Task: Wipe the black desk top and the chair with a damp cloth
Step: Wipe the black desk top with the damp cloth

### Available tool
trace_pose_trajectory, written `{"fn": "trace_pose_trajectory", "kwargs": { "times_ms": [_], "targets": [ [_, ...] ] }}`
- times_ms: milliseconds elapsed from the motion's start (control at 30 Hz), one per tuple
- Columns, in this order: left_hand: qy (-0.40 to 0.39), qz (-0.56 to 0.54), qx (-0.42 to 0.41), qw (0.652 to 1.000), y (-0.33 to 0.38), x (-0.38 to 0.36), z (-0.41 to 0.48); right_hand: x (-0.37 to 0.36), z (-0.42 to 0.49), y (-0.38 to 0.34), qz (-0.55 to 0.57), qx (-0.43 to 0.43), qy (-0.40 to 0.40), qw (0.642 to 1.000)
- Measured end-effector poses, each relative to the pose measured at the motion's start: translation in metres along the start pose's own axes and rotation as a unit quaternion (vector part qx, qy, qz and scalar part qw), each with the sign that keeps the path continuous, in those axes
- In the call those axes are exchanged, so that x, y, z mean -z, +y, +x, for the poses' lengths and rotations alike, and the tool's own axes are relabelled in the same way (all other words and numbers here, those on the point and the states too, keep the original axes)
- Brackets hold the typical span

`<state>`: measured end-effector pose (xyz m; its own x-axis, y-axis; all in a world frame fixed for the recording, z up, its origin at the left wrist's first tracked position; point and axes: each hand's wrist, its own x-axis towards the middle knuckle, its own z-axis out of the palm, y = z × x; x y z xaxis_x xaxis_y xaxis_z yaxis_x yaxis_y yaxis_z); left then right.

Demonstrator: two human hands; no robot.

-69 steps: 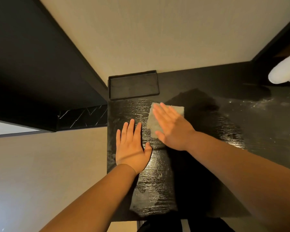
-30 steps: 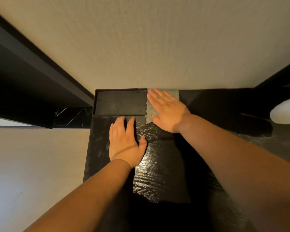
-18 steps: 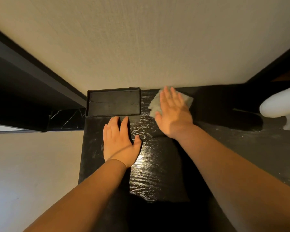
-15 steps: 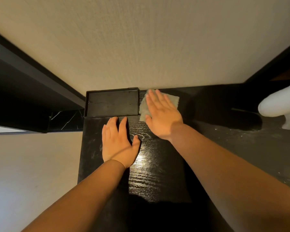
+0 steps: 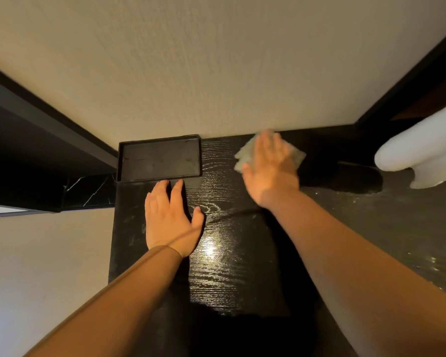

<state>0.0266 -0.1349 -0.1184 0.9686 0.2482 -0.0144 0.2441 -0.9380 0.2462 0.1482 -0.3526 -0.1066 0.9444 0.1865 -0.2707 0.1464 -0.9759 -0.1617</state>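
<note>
At far edge of desk top (image 5: 232, 266): cloth (image 5: 244, 156) lies flat on the black wood, close up to the wall (image 5: 216, 73), to the right of the tray (image 5: 160, 158) and apart from it.
Cloth vs right hand (image 5: 269, 171): hand sits on top of the cloth, palm down. Pale grey-green corners stick out on the thumb side and on the little-finger side. Middle of the cloth is hidden under the palm and fingers.
Right hand state: fingers straight and close together, pressed flat on the cloth, not curled round it. Outline is blurred.
Left hand (image 5: 170, 217): palm down on bare desk top, fingers straight, thumb spread out to the right. Fingertips are just beside the tray's near rim; cannot tell if they touch. Well apart from the cloth.
Tray: black, shallow, rectangular, in the far left corner of the desk, back rim at the wall.
Desk surface: black with wood grain. Glossy sheen between the two forearms; duller streaks and specks toward the right.
White object (image 5: 417, 150): rounded, at the right edge above the desk; cannot tell what it is.
Left side: dark frame (image 5: 36, 140) runs along the wall. Black panel (image 5: 88, 188) with white veins sits beside the tray's left end.
</note>
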Motion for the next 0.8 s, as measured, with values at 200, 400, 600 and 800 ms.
{"fn": "trace_pose_trajectory", "kwargs": {
  "times_ms": [200,400,600,800],
  "targets": [
    [0.007,0.000,-0.007,1.000,-0.002,0.000,0.001,0.001,0.001,0.030,-0.004,0.082,-0.011,0.997],
    [0.013,-0.001,-0.017,1.000,0.000,0.001,0.001,0.011,-0.007,0.105,-0.005,-0.146,-0.010,0.989],
    [0.008,0.004,-0.022,1.000,-0.001,0.002,-0.001,-0.014,-0.043,0.011,-0.034,0.077,-0.013,0.996],
    [-0.007,-0.002,-0.016,1.000,0.000,0.002,-0.004,-0.015,-0.065,0.044,-0.025,0.117,-0.011,0.993]
  ]
}}
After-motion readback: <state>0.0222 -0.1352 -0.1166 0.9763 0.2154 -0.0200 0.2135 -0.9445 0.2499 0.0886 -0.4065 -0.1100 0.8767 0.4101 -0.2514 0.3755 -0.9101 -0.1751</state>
